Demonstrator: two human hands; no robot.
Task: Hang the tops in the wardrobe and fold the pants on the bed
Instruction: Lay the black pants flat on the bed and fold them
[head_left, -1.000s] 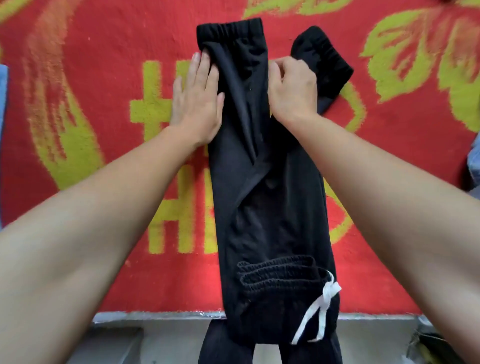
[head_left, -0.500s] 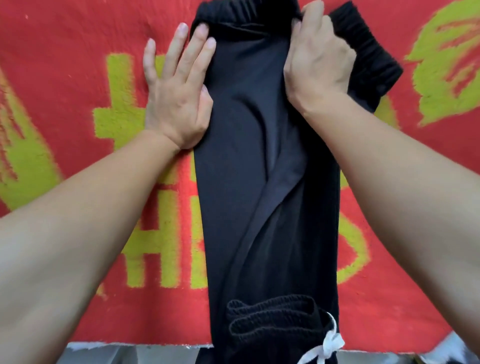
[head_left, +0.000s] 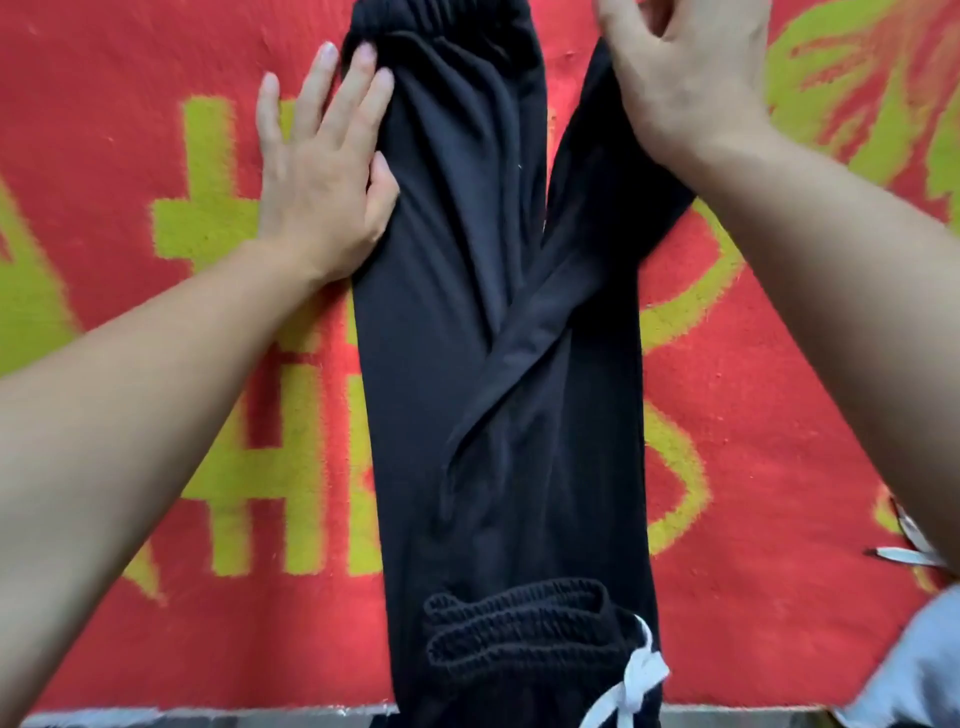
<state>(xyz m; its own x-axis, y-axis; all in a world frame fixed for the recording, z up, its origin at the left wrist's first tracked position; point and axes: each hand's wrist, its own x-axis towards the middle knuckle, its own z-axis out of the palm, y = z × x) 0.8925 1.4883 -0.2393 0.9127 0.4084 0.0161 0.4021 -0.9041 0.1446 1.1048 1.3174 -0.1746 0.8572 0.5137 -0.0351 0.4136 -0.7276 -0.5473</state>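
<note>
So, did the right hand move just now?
Yes: the right hand slid right, toward the yellow leaf shape on the red blanket.

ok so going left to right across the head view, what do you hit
left hand pressed flat → long black drawstring pants → right hand → pale blue cloth in the near right corner

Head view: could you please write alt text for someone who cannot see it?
Black pants lie lengthwise on a red blanket, legs parted. The left hand presses flat on one leg; the right hand covers the other.
</note>
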